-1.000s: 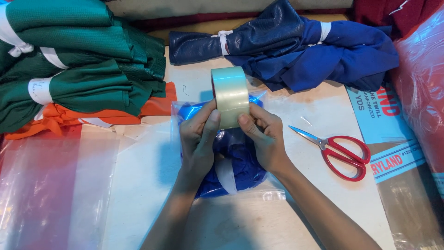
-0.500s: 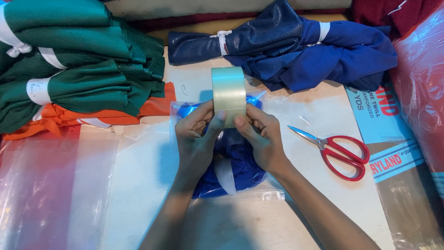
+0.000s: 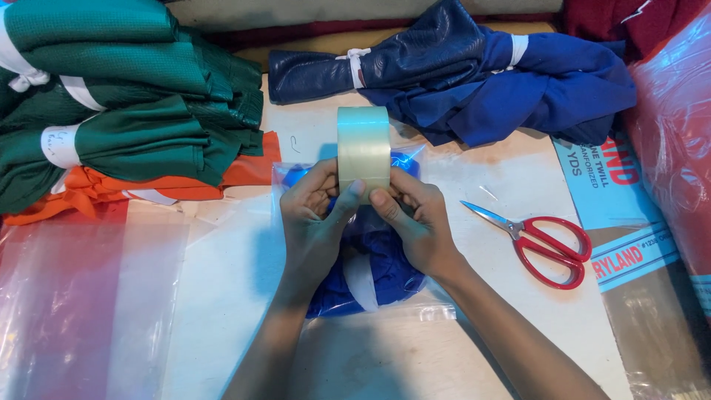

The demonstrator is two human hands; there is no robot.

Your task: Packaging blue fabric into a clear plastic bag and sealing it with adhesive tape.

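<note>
A roll of clear packing tape [image 3: 363, 144] stands on edge between both hands, above a clear plastic bag [image 3: 415, 292] that holds a folded blue garment [image 3: 385, 259]. My left hand [image 3: 315, 222] grips the roll from the left, its thumb pressed on the tape's face. My right hand [image 3: 415, 222] grips it from the right, thumb tip next to the left thumb on the roll's lower front. The bag lies flat on the white table under my wrists.
Red-handled scissors [image 3: 544, 241] lie right of the bag. Stacked green bundles [image 3: 126, 96] sit on orange cloth [image 3: 148, 185] at the left. Dark blue bundles [image 3: 481, 74] lie at the back. Empty clear bags [image 3: 81, 296] lie front left; a printed carton [image 3: 622, 222] and a red wrapped bundle [image 3: 678, 133] are at the right.
Both thumbs have slid closer together across the lower front of the tape roll. The roll has shifted slightly left. Everything else stays still.
</note>
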